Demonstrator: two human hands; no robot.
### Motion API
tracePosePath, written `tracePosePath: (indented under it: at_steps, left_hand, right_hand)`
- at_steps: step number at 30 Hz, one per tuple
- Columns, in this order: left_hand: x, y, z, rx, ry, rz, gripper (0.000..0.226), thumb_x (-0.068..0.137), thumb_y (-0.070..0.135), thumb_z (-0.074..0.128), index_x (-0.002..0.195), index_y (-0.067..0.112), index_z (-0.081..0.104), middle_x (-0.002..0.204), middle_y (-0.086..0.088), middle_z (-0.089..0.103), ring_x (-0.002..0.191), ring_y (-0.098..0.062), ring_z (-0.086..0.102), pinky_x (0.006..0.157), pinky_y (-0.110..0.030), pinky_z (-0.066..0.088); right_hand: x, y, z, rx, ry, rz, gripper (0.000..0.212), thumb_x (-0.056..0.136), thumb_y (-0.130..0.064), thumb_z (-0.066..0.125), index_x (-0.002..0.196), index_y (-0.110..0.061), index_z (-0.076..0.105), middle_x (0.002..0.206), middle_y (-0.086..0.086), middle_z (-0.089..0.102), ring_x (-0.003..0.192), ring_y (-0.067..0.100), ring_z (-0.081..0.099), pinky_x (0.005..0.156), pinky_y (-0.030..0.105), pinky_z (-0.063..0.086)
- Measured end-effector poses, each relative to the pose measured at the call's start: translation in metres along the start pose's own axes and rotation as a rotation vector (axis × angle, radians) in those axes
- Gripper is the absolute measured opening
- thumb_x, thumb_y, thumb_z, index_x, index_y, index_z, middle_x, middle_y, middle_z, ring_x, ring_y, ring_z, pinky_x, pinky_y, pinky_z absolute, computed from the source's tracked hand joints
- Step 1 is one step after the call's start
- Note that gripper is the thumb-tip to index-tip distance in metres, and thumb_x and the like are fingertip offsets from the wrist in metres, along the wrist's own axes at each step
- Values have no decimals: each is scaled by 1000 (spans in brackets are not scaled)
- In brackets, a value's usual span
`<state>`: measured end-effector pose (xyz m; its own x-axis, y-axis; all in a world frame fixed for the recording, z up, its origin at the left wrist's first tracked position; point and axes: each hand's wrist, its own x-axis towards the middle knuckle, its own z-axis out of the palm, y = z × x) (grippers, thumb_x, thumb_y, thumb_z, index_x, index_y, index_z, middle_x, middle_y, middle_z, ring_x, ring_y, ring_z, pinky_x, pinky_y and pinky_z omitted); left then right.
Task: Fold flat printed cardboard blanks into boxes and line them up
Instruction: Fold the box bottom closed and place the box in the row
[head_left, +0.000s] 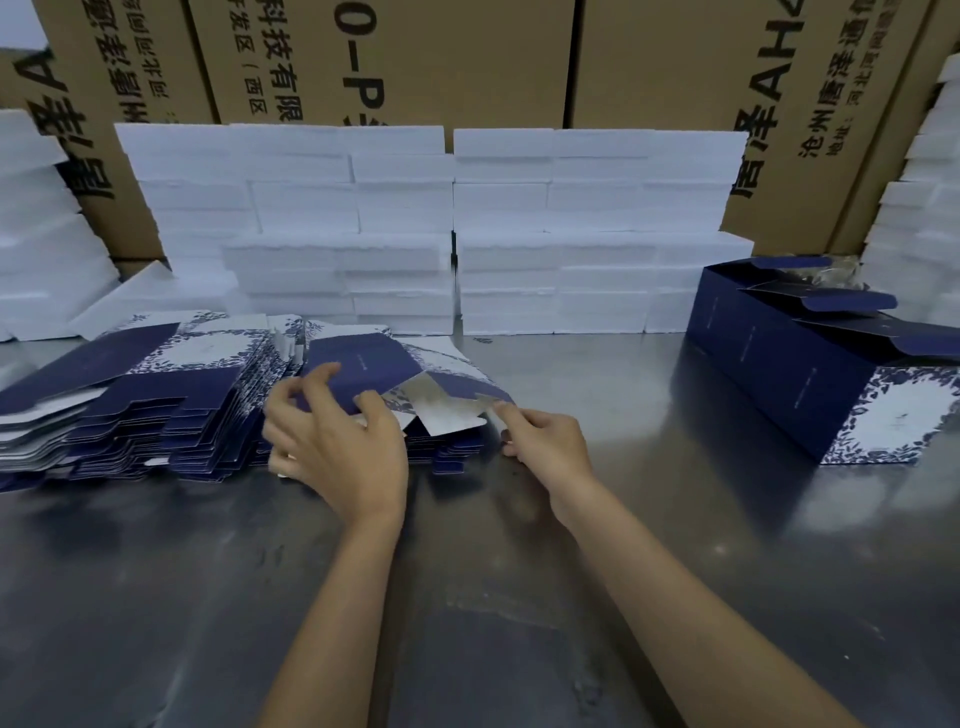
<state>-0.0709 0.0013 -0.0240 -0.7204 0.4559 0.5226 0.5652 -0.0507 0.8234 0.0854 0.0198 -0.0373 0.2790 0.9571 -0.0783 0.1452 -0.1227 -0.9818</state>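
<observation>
Several brown shipping cartons (395, 57) with black print across the back, upright, side by side. White foam blocks (519, 228) stacked in a wall in front of them, more stacks at both edges. Grey metal table (467, 597) below, shiny and scuffed.

At right on the table, a row of folded boxes (795, 358), navy with a white leaf-print end panel, standing touching one another, top flaps open and tilted up. At left, a fanned pile of flat blanks (156, 405), navy and white, spread out and overlapping toward the middle.

At centre, just in front of that pile, one blank (374, 369) lifted off the stack and partly opened, navy panel up, silvery inner face and notched flap showing toward the right.

Left hand (337, 441) over the near edge of the blank, fingers curled round the navy panel, thumb on top. Right hand (545, 441) just right of it, thumb and forefinger pinching the tip of the navy flap, other fingers tucked under.
</observation>
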Motion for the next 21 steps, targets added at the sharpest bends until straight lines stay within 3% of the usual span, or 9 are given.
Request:
tracePosePath:
  at_steps: [2,5,7,9,12,14,16,19,21]
  left_hand:
    - [2,0,1,-177,-77,-105,53,83,14,62,136,15,51,141,-10,39,126,-30,42,102,-43,34]
    - [-3,6,0,-583,-385,-298,84,88,28,72,155,25,22,140,6,45,127,1,49,97,-21,41]
    - [-10,10,2,-615,-556,-251,104,80,40,81,156,37,10,139,19,48,118,12,52,86,-12,38]
    - [-18,13,6,-606,-688,-136,114,72,42,87,155,44,9,141,33,45,122,11,51,90,-13,40]
    - [-28,12,9,-423,-811,104,97,83,24,78,154,49,15,141,38,44,123,7,51,91,-12,44]
    - [-34,12,9,-354,-820,193,90,92,1,55,155,50,15,139,26,54,96,3,60,74,-5,44]
    - [-38,16,8,-355,-804,216,94,89,-13,39,153,53,18,133,18,62,82,3,60,70,-2,40]
    - [-37,20,6,-410,-783,245,98,86,-20,32,150,54,23,145,15,54,115,7,57,88,2,35]
    - [-39,21,4,-410,-803,311,100,84,-22,29,148,54,28,149,19,49,128,2,52,99,-5,38]
  right_hand:
    - [-3,5,-10,63,0,12,48,90,-43,71,99,4,72,80,13,70,71,13,65,87,35,58]
    - [-8,11,-18,93,4,11,49,92,-48,70,89,1,74,88,12,77,74,11,69,87,32,59]
    - [-11,13,-24,166,-11,30,41,94,-49,67,81,-11,74,84,6,79,78,11,74,78,24,60]
    - [-15,16,-34,244,-49,45,34,97,-48,63,90,-16,72,92,2,79,88,12,76,83,22,57]
    - [-18,22,-51,353,-156,47,31,101,-40,59,109,-13,70,107,3,78,104,16,74,98,29,54]
    - [-19,21,-58,416,-246,62,24,103,-28,56,115,-10,68,118,7,75,116,24,69,106,35,51]
    - [-20,19,-64,483,-335,74,17,103,-11,50,106,-11,67,128,9,67,127,28,61,110,38,48]
    - [-18,15,-77,714,-424,138,30,92,3,36,103,-3,63,130,14,60,125,31,56,98,38,41]
    - [-15,16,-89,914,-449,174,27,89,-8,40,109,-1,57,126,20,53,119,34,51,97,40,31]
